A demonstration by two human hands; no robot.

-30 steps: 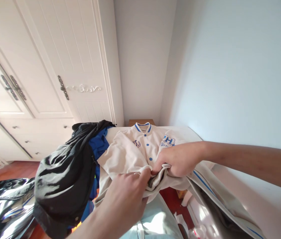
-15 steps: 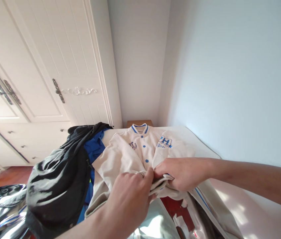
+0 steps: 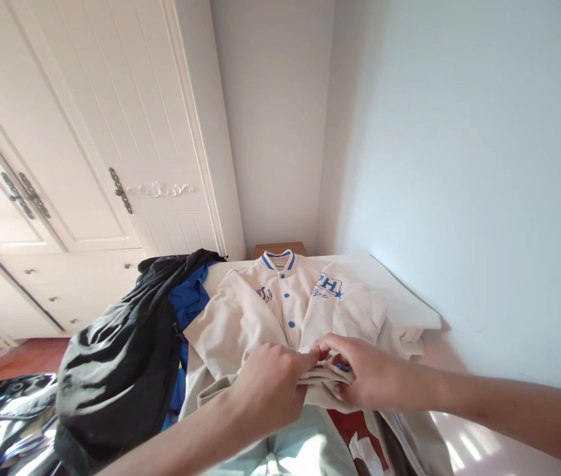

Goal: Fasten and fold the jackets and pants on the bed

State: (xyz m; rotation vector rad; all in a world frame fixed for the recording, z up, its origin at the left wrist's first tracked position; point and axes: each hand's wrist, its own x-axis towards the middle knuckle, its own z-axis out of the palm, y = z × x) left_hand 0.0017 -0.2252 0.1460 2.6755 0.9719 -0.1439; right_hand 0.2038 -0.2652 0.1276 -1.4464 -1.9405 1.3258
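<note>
The cream jacket [image 3: 260, 317] lies front up, its lower front gathered between our hands and the rest spread on the bench [image 3: 404, 291] beyond them. Our left hand [image 3: 275, 383] has its fingers curled, thumb and forefinger closed on the edge of the gathered cloth. Our right hand [image 3: 360, 373] meets it from the other side, fingers bent round the same folds; a blue spot, perhaps a snap, shows just beside its fingers, and its thumb is too hidden to place. The fingertips of our two hands are touching or nearly so.

A row of blue snaps [image 3: 286, 295] runs away from our hands to the striped collar [image 3: 279, 260]. We judge the step in hand to be work on the front edges near the hem, and a next move there calls for both edges to be level under the fingertips, with a firm pinch.

Left of our left hand, a black garment [image 3: 126, 350] hangs over the bench, with blue cloth [image 3: 188, 301] between it and the jacket. Farther off that way stands a white wardrobe [image 3: 86, 119]. Below our right hand, a patch of red floor [image 3: 354, 426] shows.
</note>
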